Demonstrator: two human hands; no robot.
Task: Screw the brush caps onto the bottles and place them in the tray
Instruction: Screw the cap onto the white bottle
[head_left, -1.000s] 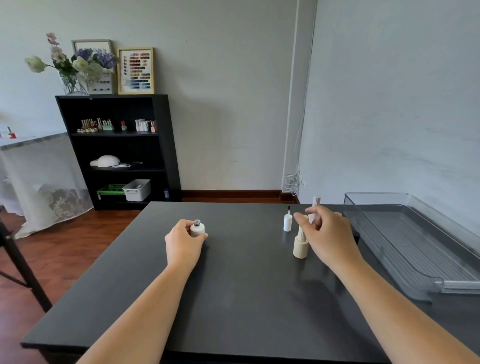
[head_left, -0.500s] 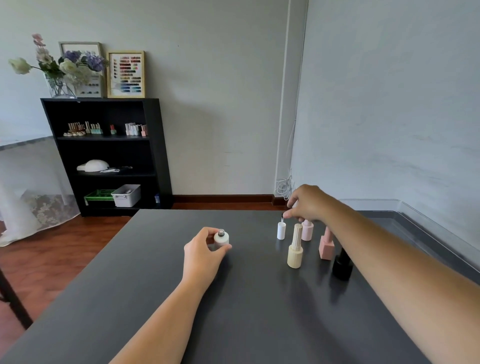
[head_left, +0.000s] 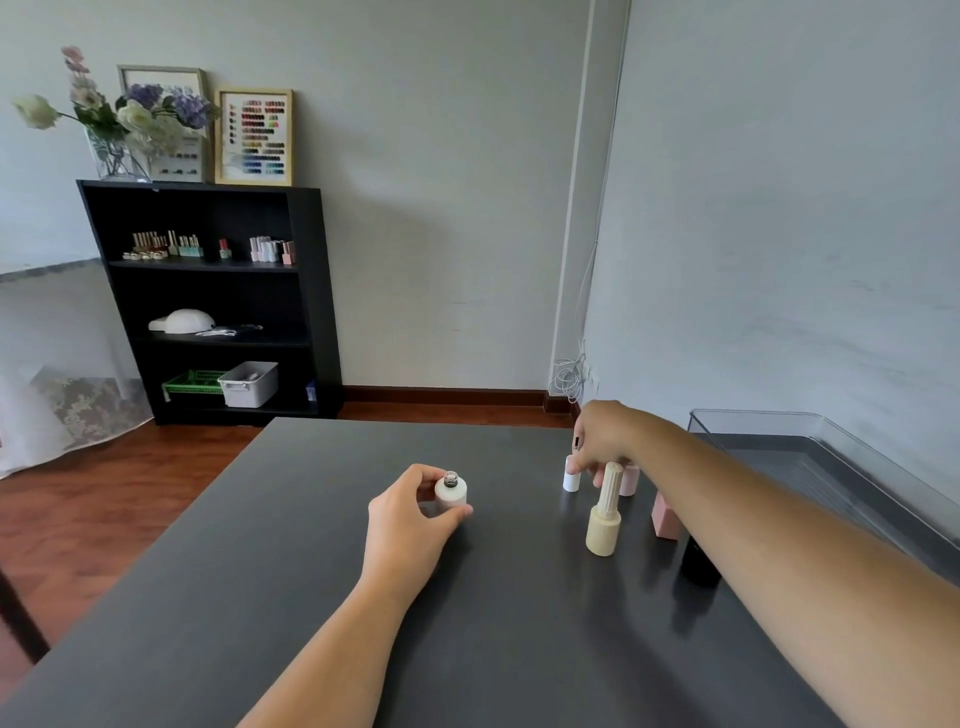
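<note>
A person's left hand (head_left: 410, 525) curls around a small, round, uncapped white bottle (head_left: 450, 493) standing upright on the dark surface (head_left: 322, 597), thumb and fingers closed on its sides, its open neck showing above them. The right hand (head_left: 602, 441) reaches farther back, fingers bunched at the top of a small white cap (head_left: 571, 479) standing upright on the surface; a dark brush tip pokes out by the fingers, though whether the hand has fully gripped the cap cannot be told.

Just in front of that hand stands a cream bottle (head_left: 605, 514) with a tall ribbed cap already on it. A pale pink bottle (head_left: 629, 480) stands behind it, partly hidden by the hand. A square pink bottle (head_left: 665, 517) and a black bottle (head_left: 698, 564) stand to the right, both partly covered by the right forearm.

A clear plastic tray (head_left: 841, 457) sits at the right edge of the surface against the wall, well apart from the white bottle, with no bottle visible inside it.

Across the room, a black shelf unit (head_left: 306, 291) holds rows of small bottles, a white lamp, a green basket and a grey bin. On top of it stand a vase of flowers (head_left: 119, 124) and two framed colour charts (head_left: 254, 137).
</note>
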